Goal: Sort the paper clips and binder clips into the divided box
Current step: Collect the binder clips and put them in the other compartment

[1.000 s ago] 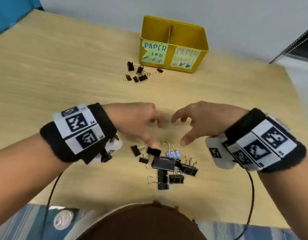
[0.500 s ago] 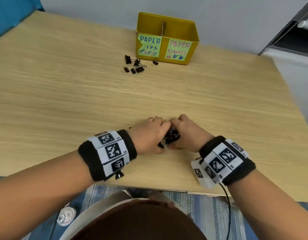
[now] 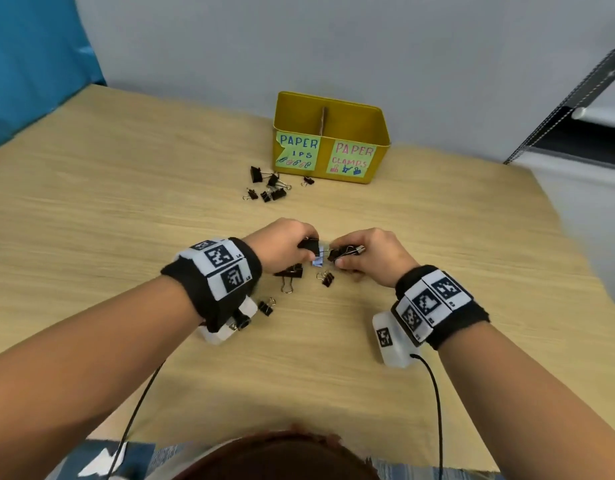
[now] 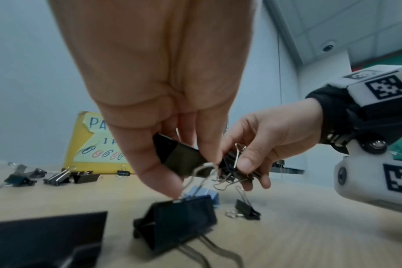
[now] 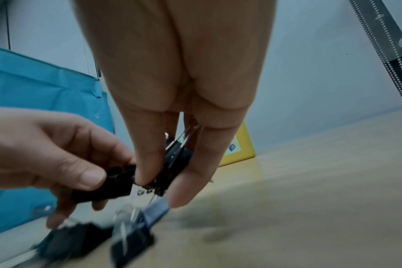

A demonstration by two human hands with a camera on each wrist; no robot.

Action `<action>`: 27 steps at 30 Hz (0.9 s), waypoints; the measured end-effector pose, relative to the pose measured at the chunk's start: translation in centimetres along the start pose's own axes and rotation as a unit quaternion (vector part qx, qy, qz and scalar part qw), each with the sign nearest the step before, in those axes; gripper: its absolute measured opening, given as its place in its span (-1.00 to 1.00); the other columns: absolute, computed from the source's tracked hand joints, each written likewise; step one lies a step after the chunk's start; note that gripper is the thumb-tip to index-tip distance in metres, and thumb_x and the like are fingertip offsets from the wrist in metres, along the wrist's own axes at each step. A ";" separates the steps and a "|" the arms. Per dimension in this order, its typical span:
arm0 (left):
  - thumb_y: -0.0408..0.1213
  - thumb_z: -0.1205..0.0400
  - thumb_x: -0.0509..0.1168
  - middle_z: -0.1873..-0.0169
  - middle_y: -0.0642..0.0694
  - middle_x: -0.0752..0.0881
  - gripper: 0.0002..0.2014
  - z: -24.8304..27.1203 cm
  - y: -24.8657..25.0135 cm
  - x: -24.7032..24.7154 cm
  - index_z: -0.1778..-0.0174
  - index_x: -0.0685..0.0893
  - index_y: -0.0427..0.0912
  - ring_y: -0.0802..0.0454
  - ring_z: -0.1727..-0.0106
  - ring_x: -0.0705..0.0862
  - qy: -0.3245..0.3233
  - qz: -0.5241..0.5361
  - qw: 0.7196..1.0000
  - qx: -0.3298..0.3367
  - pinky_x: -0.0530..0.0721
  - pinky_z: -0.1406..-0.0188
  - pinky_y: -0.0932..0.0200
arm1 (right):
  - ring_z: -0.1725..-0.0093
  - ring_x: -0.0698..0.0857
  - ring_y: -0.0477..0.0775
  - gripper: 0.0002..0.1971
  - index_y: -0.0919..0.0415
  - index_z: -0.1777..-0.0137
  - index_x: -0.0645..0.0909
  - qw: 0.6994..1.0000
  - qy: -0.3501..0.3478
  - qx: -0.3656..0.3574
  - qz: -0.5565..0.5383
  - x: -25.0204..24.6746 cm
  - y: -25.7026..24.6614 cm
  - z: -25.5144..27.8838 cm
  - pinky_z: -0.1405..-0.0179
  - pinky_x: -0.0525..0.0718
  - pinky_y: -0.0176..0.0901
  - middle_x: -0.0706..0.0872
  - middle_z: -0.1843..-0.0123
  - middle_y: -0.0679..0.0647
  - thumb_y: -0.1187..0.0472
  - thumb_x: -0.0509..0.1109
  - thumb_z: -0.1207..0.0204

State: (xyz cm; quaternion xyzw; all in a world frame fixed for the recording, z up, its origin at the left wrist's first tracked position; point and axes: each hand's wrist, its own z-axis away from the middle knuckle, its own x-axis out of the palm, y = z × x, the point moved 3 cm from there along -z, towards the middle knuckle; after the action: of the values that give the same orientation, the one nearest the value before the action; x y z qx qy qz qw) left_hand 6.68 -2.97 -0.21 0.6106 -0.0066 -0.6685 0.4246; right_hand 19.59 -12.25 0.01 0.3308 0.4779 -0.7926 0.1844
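Observation:
My left hand pinches a large black binder clip above the table, and a second black clip hangs under its fingertips. My right hand grips a bunch of small black binder clips a hand's width to the right. A blue binder clip dangles between the two hands. Loose black clips lie below them: one, one and one. The yellow divided box stands at the back, labelled for paper clips on the left and paper clamps on the right.
Several more black binder clips lie scattered just in front of the box's left half. The wooden table ends at a grey wall behind the box. A blue panel stands at the far left, a metal rack at the far right.
Both hands closed over the pile near the table's front edge, gathered clips and lifted them away from the surface. Fewer clips now lie below the hands.

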 end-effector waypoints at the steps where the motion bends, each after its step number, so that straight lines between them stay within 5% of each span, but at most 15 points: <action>1: -0.20 -0.62 0.26 -0.28 -0.15 0.64 -0.60 -0.5 -0.2 -0.6 -0.39 0.51 -0.14 -0.03 -0.20 0.61 0.004 0.014 1.000 0.000 0.52 -0.08 0.22 | 0.21 0.70 -0.04 -0.66 0.14 -0.24 0.69 1.000 -0.001 -0.001 -0.015 -0.7 -0.2 -0.7 0.32 0.75 -0.37 0.73 -0.14 0.15 0.31 0.47 -0.45; 6: -0.13 -0.65 0.20 -0.24 -0.17 0.68 -0.62 -3.1 0.9 -5.0 -0.37 0.53 -0.15 -0.05 -0.11 0.63 0.070 0.030 0.997 0.030 0.56 -0.07 0.17 | 0.29 0.69 0.02 -0.72 0.27 -0.21 0.68 0.993 0.039 -0.043 -0.101 -5.5 -2.7 -4.3 0.37 0.76 -0.37 0.69 0.11 0.12 0.38 0.40 -0.50; 10: -0.10 -0.68 0.14 -0.23 -0.20 0.70 -0.64 -7.0 2.7 -9.7 -0.35 0.53 -0.14 -0.16 -0.21 0.66 0.155 0.016 0.987 0.049 0.63 -0.18 -0.03 | 0.35 0.62 -0.07 -0.74 0.31 -0.21 0.66 0.969 0.179 -0.084 -0.149 -11.1 -5.3 -8.9 0.40 0.74 -0.35 0.65 0.18 0.12 0.40 0.36 -0.53; 12: -0.09 -0.67 0.13 -0.21 -0.22 0.70 -0.65 -9.5 3.6 -11.8 -0.32 0.56 -0.14 -0.18 -0.23 0.65 0.207 0.007 0.976 0.070 0.62 -0.19 -0.09 | 0.33 0.64 -0.03 -0.73 0.29 -0.21 0.66 0.952 0.252 -0.075 -0.159 -13.2 -6.0 -11.8 0.21 0.78 -0.11 0.69 0.11 0.15 0.36 0.34 -0.53; 14: -0.08 -0.66 0.12 -0.20 -0.22 0.68 -0.65 -12.1 4.3 -13.2 -0.31 0.57 -0.12 -0.21 -0.26 0.61 0.233 -0.012 0.970 0.074 0.58 -0.23 -0.12 | 0.10 0.73 0.13 -0.70 0.23 -0.25 0.65 0.950 0.274 -0.052 -0.142 -14.2 -6.3 -14.5 -0.09 0.74 0.09 0.76 -0.09 0.23 0.31 0.31 -0.53; 17: 0.01 -0.65 0.11 -0.35 -0.16 0.59 -0.56 -15.1 4.4 -13.5 -0.45 0.45 0.00 -0.19 -0.42 0.47 0.197 -0.060 0.978 0.029 0.44 -0.39 -0.17 | -0.16 0.67 0.12 -0.59 0.23 -0.43 0.51 0.969 0.210 -0.023 -0.129 -14.3 -6.4 -16.5 -0.14 0.61 -0.10 0.68 -0.33 0.24 0.31 0.25 -0.56; 20: 0.05 -0.63 0.15 -0.49 -0.13 0.43 -0.43 -14.5 3.3 -12.7 -0.57 0.23 0.09 -0.18 -0.53 0.32 0.163 -0.089 0.983 0.015 0.31 -0.49 -0.23 | -0.36 0.61 0.09 -0.58 0.20 -0.43 0.51 0.976 0.204 -0.022 -0.072 -13.9 -6.3 -15.6 -0.42 0.51 -0.12 0.63 -0.40 0.17 0.29 0.28 -0.55; 23: 0.01 -0.59 0.24 -0.43 -0.13 0.43 -0.44 -10.1 1.8 -11.3 -0.52 0.33 0.08 -0.14 -0.48 0.36 0.175 -0.048 0.982 0.042 0.38 -0.47 -0.14 | -0.28 0.65 0.11 -0.67 0.13 -0.27 0.64 0.970 0.228 -0.065 0.049 -11.5 -6.7 -11.5 -0.34 0.57 -0.09 0.70 -0.28 0.13 0.22 0.36 -0.50; 25: 0.05 -0.51 0.32 -0.31 -0.09 0.47 -0.45 -6.4 0.6 -9.1 -0.44 0.43 0.09 -0.07 -0.36 0.48 0.081 -0.010 0.995 0.053 0.51 -0.38 -0.06 | -0.20 0.66 0.13 -0.63 0.06 -0.26 0.63 0.978 0.114 -0.108 0.139 -8.2 -7.0 -8.4 -0.23 0.60 -0.02 0.69 -0.23 0.12 0.15 0.43 -0.44; 27: 0.14 -0.40 0.40 -0.31 -0.01 0.40 -0.29 -2.5 -1.0 -6.4 -0.47 0.33 0.20 0.00 -0.34 0.47 -0.084 -0.031 0.996 0.014 0.55 -0.36 -0.05 | -0.24 0.58 0.11 -0.39 -0.05 -0.45 0.45 0.966 -0.093 -0.078 0.229 -4.2 -6.4 -5.5 -0.19 0.57 -0.06 0.55 -0.33 0.10 0.03 0.50 -0.38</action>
State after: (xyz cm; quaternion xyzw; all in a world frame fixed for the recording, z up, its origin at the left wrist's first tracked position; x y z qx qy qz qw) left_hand 7.50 2.61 3.85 0.5578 -0.0331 -0.7301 0.3933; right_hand 20.63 -4.49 5.21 0.3407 0.4303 -0.7166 0.4304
